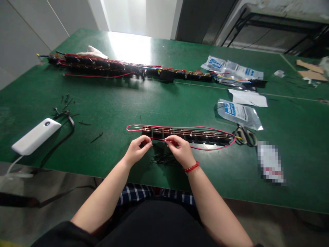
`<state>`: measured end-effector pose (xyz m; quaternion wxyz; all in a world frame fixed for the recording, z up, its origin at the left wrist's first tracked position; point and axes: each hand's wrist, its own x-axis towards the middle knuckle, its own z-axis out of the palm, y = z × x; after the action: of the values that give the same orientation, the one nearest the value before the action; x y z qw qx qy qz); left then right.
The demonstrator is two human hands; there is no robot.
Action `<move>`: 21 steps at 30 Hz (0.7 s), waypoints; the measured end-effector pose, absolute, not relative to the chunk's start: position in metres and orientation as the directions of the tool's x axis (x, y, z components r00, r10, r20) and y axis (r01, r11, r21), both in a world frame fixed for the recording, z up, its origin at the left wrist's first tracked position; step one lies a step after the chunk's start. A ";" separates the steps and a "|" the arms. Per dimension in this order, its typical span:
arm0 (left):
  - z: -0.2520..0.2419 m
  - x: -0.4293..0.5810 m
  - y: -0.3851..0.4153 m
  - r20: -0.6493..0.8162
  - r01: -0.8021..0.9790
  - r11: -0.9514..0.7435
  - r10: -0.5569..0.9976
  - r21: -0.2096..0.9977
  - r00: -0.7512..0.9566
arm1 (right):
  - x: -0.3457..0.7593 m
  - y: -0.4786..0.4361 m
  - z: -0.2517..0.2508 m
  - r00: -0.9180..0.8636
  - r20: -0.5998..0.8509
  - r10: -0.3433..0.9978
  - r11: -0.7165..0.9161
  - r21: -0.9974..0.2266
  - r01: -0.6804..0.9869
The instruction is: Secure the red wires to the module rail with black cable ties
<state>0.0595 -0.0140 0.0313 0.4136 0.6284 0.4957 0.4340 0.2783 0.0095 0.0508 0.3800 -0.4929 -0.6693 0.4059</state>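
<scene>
A short black component strip (195,134) with a pink wire (180,127) looped around it lies on the green table (108,106) in front of me. My left hand (137,148) pinches at the strip's left end, fingers closed on the pink wire. My right hand (181,149), with a red bead bracelet at the wrist, pinches the same wire a little to the right. A small heap of black cable ties (161,158) lies between and just under my hands.
A long black strip with red wires (128,68) stretches across the far side. Scissors (245,135) lie at the short strip's right end. Plastic bags (239,111) sit to the right, a white power bank (36,136) and cut tie scraps (65,109) to the left.
</scene>
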 end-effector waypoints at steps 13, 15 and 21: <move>0.031 0.064 -0.016 0.169 0.317 -0.215 0.971 0.924 0.168 | 0.334 -0.003 0.043 0.040 -0.105 0.994 -0.101 -0.990 -0.095; 0.030 0.064 -0.015 0.168 0.319 -0.212 0.973 0.924 0.159 | 0.348 -0.008 0.035 0.083 -0.146 0.986 -0.134 -0.982 -0.136; 0.030 0.065 -0.013 0.174 0.353 -0.217 0.973 0.910 0.151 | 0.367 -0.006 0.023 0.085 -0.160 0.983 -0.131 -0.953 -0.274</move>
<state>0.0653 -0.0133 0.0300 0.3730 0.6605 0.5021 0.4153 0.3674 -0.0060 0.0232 0.5504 -0.4894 -0.3624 0.5712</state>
